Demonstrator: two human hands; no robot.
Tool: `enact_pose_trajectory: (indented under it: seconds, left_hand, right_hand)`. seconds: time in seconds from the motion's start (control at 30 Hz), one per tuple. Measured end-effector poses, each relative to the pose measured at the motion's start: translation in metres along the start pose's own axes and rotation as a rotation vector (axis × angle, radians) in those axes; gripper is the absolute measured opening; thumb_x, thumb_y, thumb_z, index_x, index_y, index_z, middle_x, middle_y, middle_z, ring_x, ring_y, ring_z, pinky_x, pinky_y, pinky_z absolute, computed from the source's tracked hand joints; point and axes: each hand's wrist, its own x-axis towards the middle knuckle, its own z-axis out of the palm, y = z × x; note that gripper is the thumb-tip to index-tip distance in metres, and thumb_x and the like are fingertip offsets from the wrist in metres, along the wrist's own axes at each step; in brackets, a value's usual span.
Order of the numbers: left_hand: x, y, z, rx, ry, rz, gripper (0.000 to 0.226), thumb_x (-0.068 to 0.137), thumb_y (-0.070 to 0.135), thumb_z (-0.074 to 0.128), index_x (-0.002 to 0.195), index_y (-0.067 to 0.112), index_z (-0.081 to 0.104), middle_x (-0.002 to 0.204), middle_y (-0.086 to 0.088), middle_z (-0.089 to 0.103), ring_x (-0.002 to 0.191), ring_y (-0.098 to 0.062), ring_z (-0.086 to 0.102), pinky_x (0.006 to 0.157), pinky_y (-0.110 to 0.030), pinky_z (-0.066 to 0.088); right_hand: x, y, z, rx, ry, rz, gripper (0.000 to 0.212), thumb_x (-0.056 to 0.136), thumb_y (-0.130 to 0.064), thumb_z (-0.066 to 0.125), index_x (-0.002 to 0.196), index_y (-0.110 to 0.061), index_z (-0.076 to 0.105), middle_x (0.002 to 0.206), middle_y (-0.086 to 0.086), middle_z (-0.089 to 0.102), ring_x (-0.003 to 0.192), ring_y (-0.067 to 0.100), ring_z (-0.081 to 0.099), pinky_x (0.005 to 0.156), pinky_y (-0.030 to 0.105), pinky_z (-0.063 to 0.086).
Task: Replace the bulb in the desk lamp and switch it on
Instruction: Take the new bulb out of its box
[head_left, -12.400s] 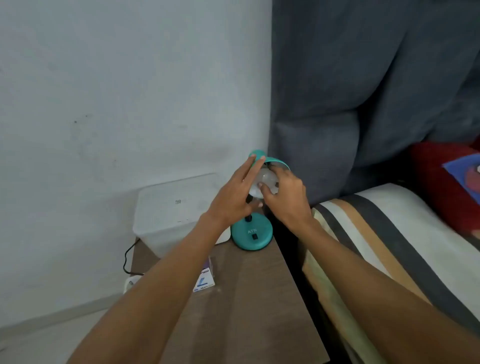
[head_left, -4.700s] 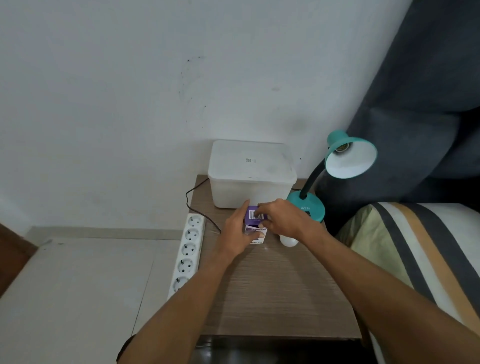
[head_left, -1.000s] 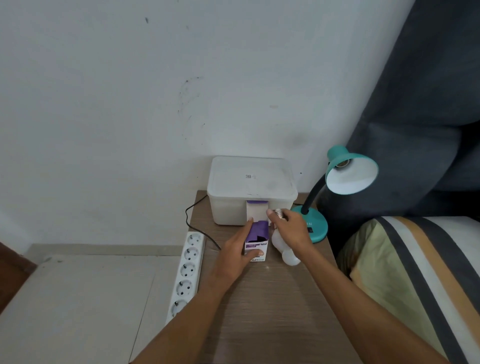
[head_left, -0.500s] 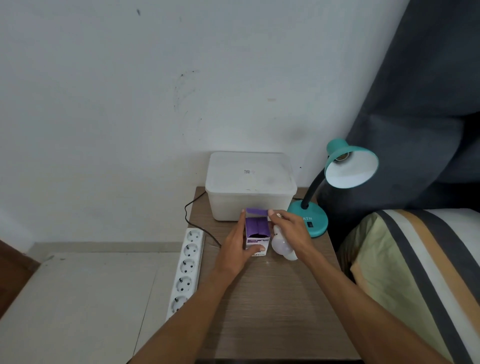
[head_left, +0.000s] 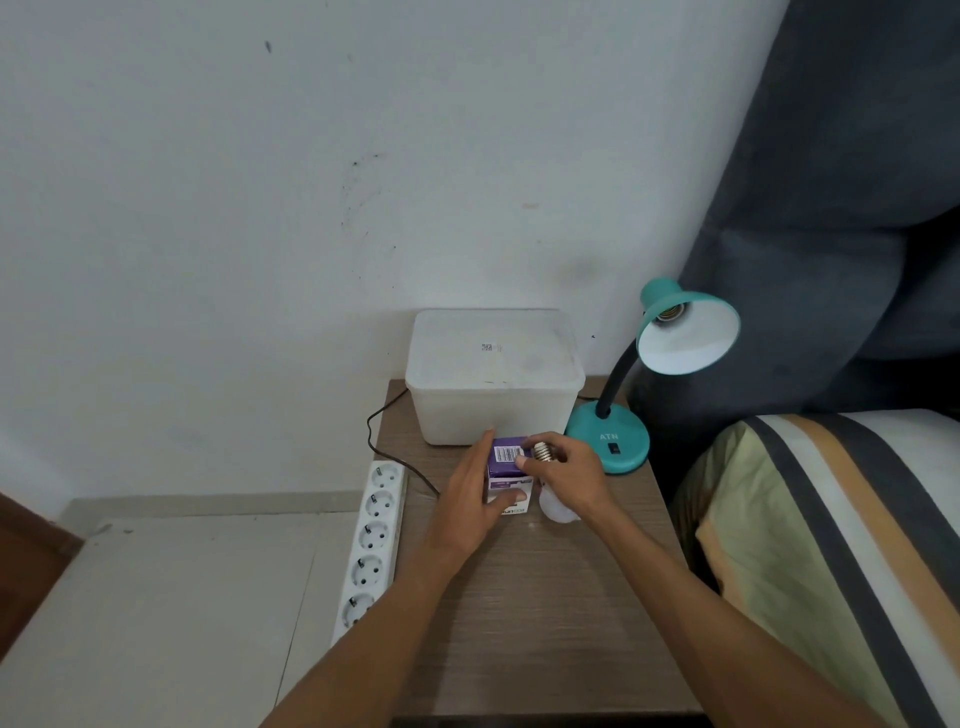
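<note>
A teal desk lamp (head_left: 613, 441) stands at the table's back right, its shade (head_left: 685, 338) tilted toward me with the socket (head_left: 667, 313) bare. My left hand (head_left: 467, 506) grips the left side of a small purple and white bulb box (head_left: 504, 457) that stands on the table. My right hand (head_left: 569, 475) holds a white bulb (head_left: 555, 512) just right of the box, metal screw base up, globe down near the tabletop. Its fingertips touch the box's shut top flap.
A white lidded plastic container (head_left: 493, 379) sits behind the box against the wall. A black cord (head_left: 384, 431) runs off the wooden table (head_left: 545, 623) toward a white power strip (head_left: 371, 545) on the floor at left. A striped bed (head_left: 831, 519) and dark curtain (head_left: 857, 208) are at right.
The box's top flap, open half a second ago, now lies shut under my right fingertips. The bulb stays in my right hand; my left hand stays on the box.
</note>
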Motion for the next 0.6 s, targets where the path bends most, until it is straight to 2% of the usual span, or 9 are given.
enact_pose_trajectory:
  seconds: [0.17,0.3,0.4,0.6]
  left_hand:
    - [-0.004,0.003,-0.002,0.073,0.004,0.102,0.072,0.096,0.026,0.069,0.157,0.03,0.031,0.149,-0.001,0.041,0.123,-0.006,0.051,0.097,-0.015,0.051]
    - [-0.002,0.003,-0.001,0.09,0.01,0.118,0.066,0.094,0.026,0.071,0.153,0.027,0.041,0.146,-0.002,0.047,0.122,-0.01,0.056,0.1,-0.024,0.052]
    - [-0.001,0.001,-0.001,0.087,0.013,0.108,0.067,0.094,0.026,0.072,0.153,0.027,0.042,0.146,-0.001,0.049,0.122,-0.011,0.058,0.1,-0.028,0.054]
    - [-0.003,0.001,0.001,0.065,0.032,0.1,0.069,0.093,0.018,0.072,0.153,0.031,0.04,0.147,-0.003,0.048,0.124,-0.012,0.056,0.1,-0.019,0.051]
  right_hand:
    - [-0.001,-0.004,0.002,-0.182,0.066,-0.066,0.022,0.081,-0.028,0.08,0.101,-0.024,0.069,0.089,-0.008,0.069,0.082,0.007,0.069,0.067,0.021,0.059]
    - [-0.001,0.0,0.004,-0.239,0.103,-0.05,0.023,0.08,-0.03,0.081,0.099,-0.026,0.068,0.087,-0.008,0.069,0.08,0.009,0.069,0.07,0.032,0.062]
    - [0.0,0.003,0.007,-0.23,0.112,-0.029,0.029,0.08,-0.03,0.081,0.103,-0.025,0.065,0.094,-0.005,0.07,0.082,0.011,0.07,0.072,0.036,0.062]
    - [-0.005,0.003,0.015,-0.247,0.151,0.047,0.038,0.08,-0.034,0.081,0.109,-0.024,0.057,0.1,-0.006,0.066,0.085,0.009,0.067,0.076,0.036,0.061]
